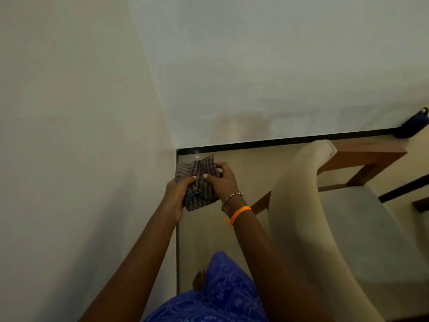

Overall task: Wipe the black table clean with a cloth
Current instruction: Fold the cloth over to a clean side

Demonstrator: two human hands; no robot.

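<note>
Pale walls (232, 66), cream tiled floor (243, 168)

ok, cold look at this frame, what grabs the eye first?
Both hands meet at centre: the left hand and the right hand each keep a grip on a striped cloth, held up in front of the wall corner. Next, the orange band on the right wrist, then the beige chair filling the right side. No black table shows in this view.
</note>
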